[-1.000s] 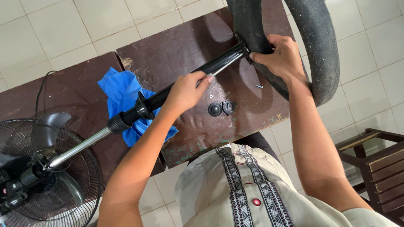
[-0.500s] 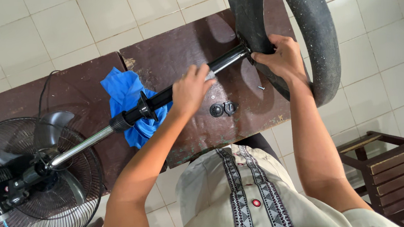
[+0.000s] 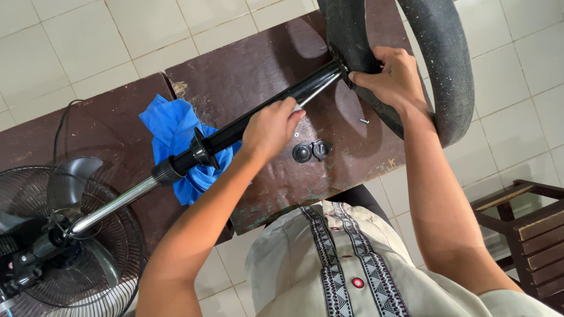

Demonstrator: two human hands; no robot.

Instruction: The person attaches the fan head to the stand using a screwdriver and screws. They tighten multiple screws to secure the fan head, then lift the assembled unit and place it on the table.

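Observation:
A pedestal fan lies on its side across two dark brown tables (image 3: 266,63). Its black pole (image 3: 225,138) runs from the round black base (image 3: 447,46) at upper right to a chrome tube (image 3: 111,206) and the caged fan head (image 3: 43,257) at lower left. My left hand (image 3: 271,129) grips the black pole near its middle. My right hand (image 3: 391,79) holds the rim of the base where the pole joins it. Two small black round parts (image 3: 312,151) and a small screw (image 3: 364,121) lie on the table between my hands.
A crumpled blue cloth (image 3: 181,147) lies under the pole at the gap between the tables. A dark wooden slatted stool (image 3: 551,229) stands at lower right on the white tiled floor (image 3: 43,43). A thin cable (image 3: 62,128) runs from the fan head.
My left hand has slid up the black pole toward the base. The right hand stays on the base rim.

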